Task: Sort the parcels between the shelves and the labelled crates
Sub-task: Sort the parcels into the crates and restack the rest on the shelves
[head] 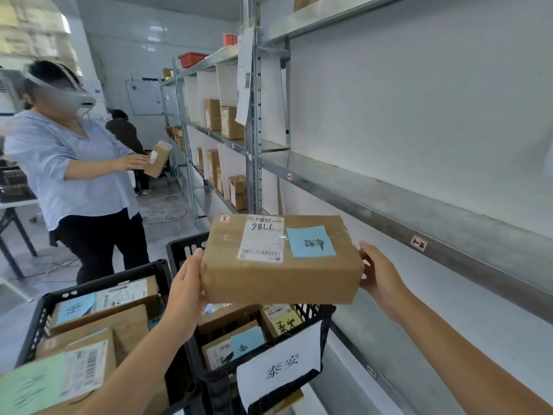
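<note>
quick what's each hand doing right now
Left hand: open, straight fingers pressed on the parcel's left end.
Right hand: on the parcel's right end; fingers partly hidden, grip cannot be told.
</note>
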The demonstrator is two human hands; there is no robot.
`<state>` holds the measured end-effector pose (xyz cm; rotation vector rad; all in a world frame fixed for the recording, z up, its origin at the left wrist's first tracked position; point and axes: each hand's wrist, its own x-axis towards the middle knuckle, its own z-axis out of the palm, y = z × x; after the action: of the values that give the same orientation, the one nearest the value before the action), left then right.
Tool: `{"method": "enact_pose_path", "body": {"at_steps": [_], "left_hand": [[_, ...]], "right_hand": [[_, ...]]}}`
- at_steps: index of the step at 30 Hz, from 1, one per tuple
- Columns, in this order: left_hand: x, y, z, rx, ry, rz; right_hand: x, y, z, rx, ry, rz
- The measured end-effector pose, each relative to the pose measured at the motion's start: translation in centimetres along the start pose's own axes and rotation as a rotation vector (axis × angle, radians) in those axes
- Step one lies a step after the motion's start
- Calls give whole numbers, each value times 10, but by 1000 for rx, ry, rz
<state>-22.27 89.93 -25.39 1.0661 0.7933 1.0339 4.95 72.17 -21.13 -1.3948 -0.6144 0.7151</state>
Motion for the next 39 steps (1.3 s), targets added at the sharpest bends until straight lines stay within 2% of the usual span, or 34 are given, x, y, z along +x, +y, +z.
{"method": "enact_pose_path", "body": {"at_steps": [4,9,13,18,29,35,39], "left_hand": [[-4,-4,0,15,-86,-62],[-3,-7,1,-8,-34,-175],[-2,-14,-2,-10,-88,-145],[2,-25,-2,-26,-67,-159],[35,-43,-23,206,101,-203],[53,-62,-36,210,212,-103],[75,-64,-48,207,294,-100]], "right_hand": [[-6,7,2,-65,-125,37],[-5,15,2,-43,-89,57],[-3,21,0,-29,-122,94],[10,23,-2,-56,-188,98],[91,24,16,10,-94,43],[141,31,72,-58,-212,72],[178,40,108,-70,-254,125]]}}
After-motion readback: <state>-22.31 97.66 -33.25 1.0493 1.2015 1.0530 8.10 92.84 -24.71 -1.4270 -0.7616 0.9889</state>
